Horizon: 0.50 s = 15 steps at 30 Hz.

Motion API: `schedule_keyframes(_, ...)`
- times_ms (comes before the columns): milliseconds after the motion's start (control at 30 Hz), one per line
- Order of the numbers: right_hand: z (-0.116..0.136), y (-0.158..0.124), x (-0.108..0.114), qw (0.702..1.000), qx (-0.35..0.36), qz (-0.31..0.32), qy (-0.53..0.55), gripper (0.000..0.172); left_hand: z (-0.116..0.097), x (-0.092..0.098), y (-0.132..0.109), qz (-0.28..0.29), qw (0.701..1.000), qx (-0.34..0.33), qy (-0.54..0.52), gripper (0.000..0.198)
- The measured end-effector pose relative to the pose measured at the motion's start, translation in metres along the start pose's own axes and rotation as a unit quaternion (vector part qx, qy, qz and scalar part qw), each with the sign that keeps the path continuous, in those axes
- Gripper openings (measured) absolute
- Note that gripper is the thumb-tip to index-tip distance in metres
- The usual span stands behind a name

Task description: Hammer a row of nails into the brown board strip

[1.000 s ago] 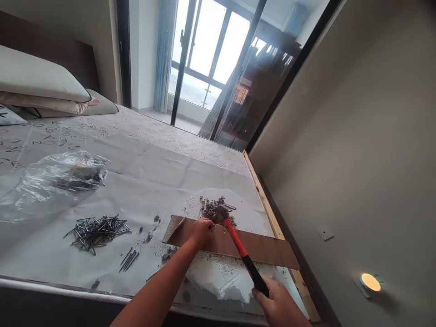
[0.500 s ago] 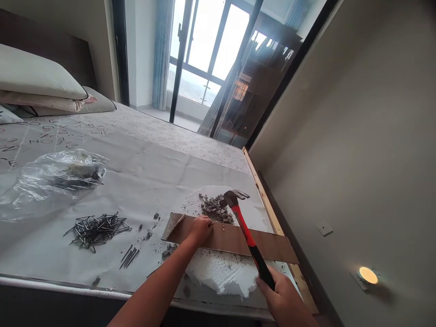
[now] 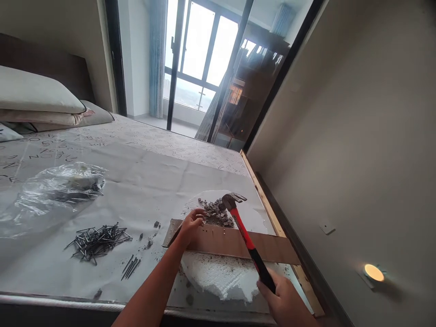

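Note:
My right hand point(image 3: 284, 295) is wrapped round the black and red handle of a claw hammer point(image 3: 245, 234). The hammer's head is raised over the far side of a brown board point(image 3: 238, 243). My left hand point(image 3: 192, 225) is at the board's left end, its fingers loosely curled and apart, with nothing visible in them. Small nail tips or heads stand in a row along the board just right of that hand. Beneath the board lies a white foam slab point(image 3: 218, 274), with a heap of grey rubble pieces point(image 3: 216, 212) on its far part.
To the left are a pile of nails point(image 3: 98, 240), several nails laid side by side point(image 3: 131, 268) and a clear plastic bag point(image 3: 57, 188). A grey sheet point(image 3: 146, 181) covers the mattress. A wooden rail point(image 3: 264, 197) runs beside the wall point(image 3: 357, 136). Pillows point(image 3: 41, 91) lie far left.
My left hand has let go of the small nail at the board and shifted left and away, its fingers opening. The hammer stays raised in my right hand. The view has tilted slightly.

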State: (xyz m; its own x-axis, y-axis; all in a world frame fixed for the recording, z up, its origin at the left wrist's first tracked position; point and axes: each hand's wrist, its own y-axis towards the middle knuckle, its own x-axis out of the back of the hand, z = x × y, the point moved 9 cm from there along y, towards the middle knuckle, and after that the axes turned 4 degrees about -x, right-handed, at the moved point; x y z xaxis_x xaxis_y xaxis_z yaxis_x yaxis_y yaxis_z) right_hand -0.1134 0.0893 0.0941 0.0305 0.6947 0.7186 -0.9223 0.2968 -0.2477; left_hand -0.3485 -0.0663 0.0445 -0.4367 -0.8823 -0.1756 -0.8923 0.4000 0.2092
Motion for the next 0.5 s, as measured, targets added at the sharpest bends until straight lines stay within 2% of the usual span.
schedule_keyframes(67,-0.004,0.002,-0.012,1.000,-0.006,0.023,-0.003,0.025,-0.025,0.006,-0.005,-0.029,0.998,-0.020,-0.052,0.023)
schedule_keyframes(133,-0.017,0.007,-0.028,0.999,-0.035,0.039,-0.010,0.018,-0.052,0.007,-0.016,-0.034,0.996,-0.050,-0.064,0.019)
schedule_keyframes(233,-0.030,0.010,-0.042,0.998,-0.053,0.037,0.006,0.020,-0.078,-0.003,-0.044,0.017,0.998,-0.046,-0.044,0.016)
schedule_keyframes(333,-0.028,0.000,-0.033,0.998,-0.021,0.003,0.063,0.029,-0.092,-0.015,-0.077,0.069,0.996,-0.009,-0.051,0.022)
schedule_keyframes(400,-0.030,-0.012,-0.027,0.994,-0.028,-0.007,0.107,0.034,-0.103,-0.023,-0.097,0.090,0.995,0.005,-0.051,0.026)
schedule_keyframes(500,-0.033,-0.031,-0.030,0.985,-0.049,0.023,0.162,0.041,-0.121,-0.032,-0.121,0.105,0.994,0.013,0.002,0.026)
